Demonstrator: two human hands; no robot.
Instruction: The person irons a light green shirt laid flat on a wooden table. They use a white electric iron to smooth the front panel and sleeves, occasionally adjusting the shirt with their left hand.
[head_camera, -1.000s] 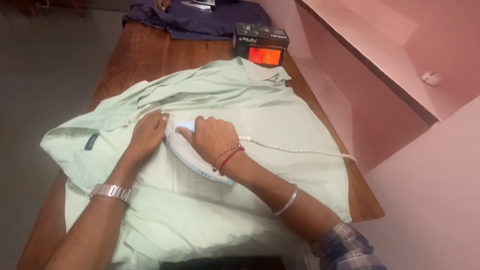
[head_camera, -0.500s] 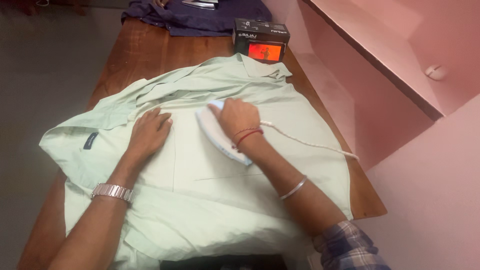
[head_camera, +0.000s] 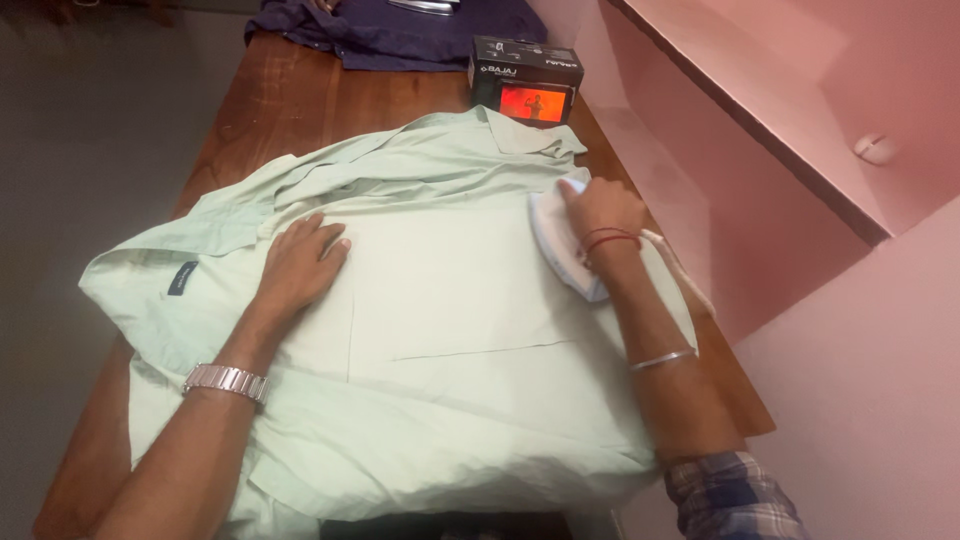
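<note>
A pale green shirt (head_camera: 440, 300) lies spread over a brown wooden table (head_camera: 290, 110). My left hand (head_camera: 298, 262) rests flat on the shirt's left half, fingers apart, a metal watch on its wrist. My right hand (head_camera: 600, 210) grips the handle of a white and light blue iron (head_camera: 556, 240) that sits on the shirt near its right edge. The iron's white cord (head_camera: 680, 270) runs off to the right over the table's edge.
A black box with an orange picture (head_camera: 525, 82) stands just beyond the shirt's collar. A dark purple garment (head_camera: 390, 35) lies at the table's far end with a metal object on it. A pink wall and ledge (head_camera: 800, 150) run close along the right. Grey floor lies left.
My right hand has slid the iron across the shirt from beside my left hand to the shirt's right side. My left hand has stayed pressed in place.
</note>
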